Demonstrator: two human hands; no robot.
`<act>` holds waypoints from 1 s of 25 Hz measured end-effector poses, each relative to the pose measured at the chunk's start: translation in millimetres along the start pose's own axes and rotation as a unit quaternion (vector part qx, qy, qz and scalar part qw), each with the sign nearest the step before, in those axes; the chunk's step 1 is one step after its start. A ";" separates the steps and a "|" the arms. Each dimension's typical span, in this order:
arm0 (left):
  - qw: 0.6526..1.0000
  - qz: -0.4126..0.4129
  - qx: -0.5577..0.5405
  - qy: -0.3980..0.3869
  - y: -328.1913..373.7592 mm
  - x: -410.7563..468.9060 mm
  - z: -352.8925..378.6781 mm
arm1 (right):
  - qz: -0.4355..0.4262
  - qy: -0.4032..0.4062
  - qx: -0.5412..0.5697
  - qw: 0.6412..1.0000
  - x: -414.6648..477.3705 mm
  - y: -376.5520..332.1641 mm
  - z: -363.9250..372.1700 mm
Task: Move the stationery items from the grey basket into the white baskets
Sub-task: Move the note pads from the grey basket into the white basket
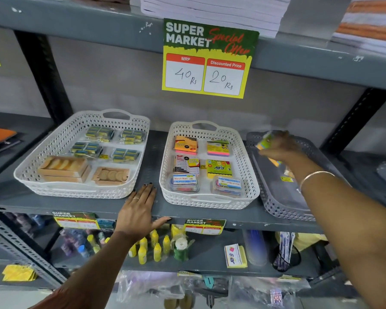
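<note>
Grey basket (276, 197) on the shelf's right end is where my right hand (279, 146) pinches a blurred sticky-note pad (265, 139), left hand (138, 208) spread flat on the shelf (154, 152); next I judge it goes left into the middle white basket (247, 175).

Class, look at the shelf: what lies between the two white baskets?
In the head view, only the left hand rests flat on the bare grey shelf between the left white basket and the right white basket; no stationery lies there.
</note>
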State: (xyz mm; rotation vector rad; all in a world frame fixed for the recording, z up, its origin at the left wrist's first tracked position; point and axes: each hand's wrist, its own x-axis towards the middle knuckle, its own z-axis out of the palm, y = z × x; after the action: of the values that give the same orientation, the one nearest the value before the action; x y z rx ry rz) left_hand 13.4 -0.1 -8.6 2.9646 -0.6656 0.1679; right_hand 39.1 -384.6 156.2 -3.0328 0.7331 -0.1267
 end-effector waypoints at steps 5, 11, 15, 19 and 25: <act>1.000 0.000 -0.003 -0.011 0.2 -0.9 -0.9 | -0.143 -0.081 0.006 0.986 1.2 -82.8 24.8; 1.000 -0.004 -0.010 -0.012 -1.5 1.8 1.9 | -0.166 -0.213 -0.071 0.960 11.8 -106.9 71.0; 1.000 -0.003 -0.008 -0.011 -2.1 2.1 3.1 | -0.167 -0.220 -0.084 0.957 11.5 -106.6 84.1; 1.000 -0.008 -0.006 -0.011 -1.3 1.2 1.8 | -0.164 -0.229 -0.072 0.957 9.6 -102.8 89.2; 1.000 -0.010 -0.005 -0.014 -2.0 1.5 2.7 | -0.119 -0.126 0.085 0.981 1.4 -76.1 64.2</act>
State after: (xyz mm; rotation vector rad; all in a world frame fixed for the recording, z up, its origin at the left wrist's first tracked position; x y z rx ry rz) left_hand 15.8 0.8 -11.2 2.9685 -0.6393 0.1219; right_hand 80.4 -317.6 95.2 -2.8842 0.3235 0.1792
